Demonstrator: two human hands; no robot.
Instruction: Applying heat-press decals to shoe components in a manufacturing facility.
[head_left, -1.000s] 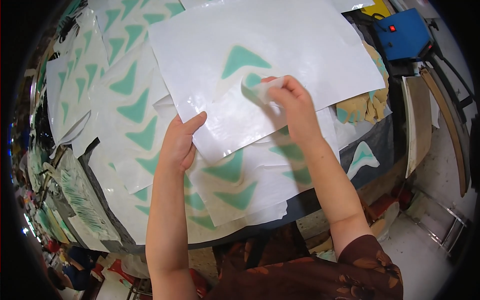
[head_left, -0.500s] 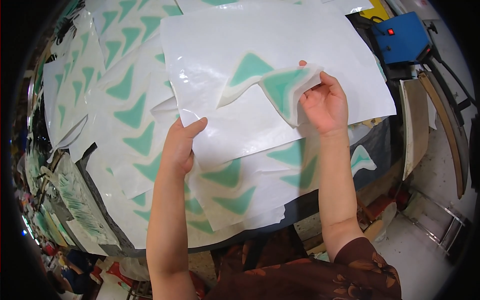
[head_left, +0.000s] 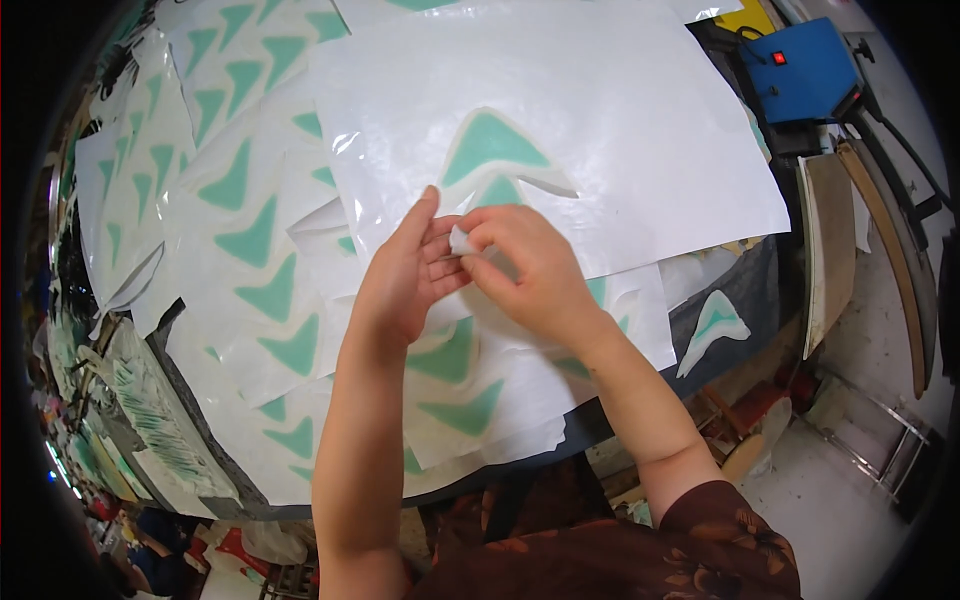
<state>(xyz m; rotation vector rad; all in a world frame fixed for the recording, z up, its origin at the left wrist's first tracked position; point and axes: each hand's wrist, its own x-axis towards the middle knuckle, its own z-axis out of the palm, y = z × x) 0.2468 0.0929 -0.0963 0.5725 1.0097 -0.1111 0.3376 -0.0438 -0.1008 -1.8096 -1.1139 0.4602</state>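
Observation:
A large white glossy sheet (head_left: pixel 650 130) lies across the table. On it is a green boomerang-shaped patch with a pale border (head_left: pixel 492 145). Just below, a second boomerang-shaped green cut-out (head_left: pixel 500 190) lies partly hidden under my right hand (head_left: pixel 530 262). That hand is closed, with thumb and fingers pinching a small white tip, apparently the cut-out's end. My left hand (head_left: pixel 405 265) is open at the sheet's lower left edge, thumb up and fingers stretched toward the pinched tip. Those fingertips meet the right hand's fingers, and whether they grip anything is hidden.
More white sheets with several green boomerang patches (head_left: pixel 265 235) overlap at left and along the front. A loose green-and-white cut-out (head_left: pixel 715 325) rests on the dark table edge at right. Beyond stands a blue box with a red switch (head_left: pixel 805 75), near a leaning board (head_left: pixel 828 255).
My right hand has moved left and down, laying the lifted cut-out toward the sheet. My left hand has shifted slightly right, its fingers now stretched out beside the right hand's.

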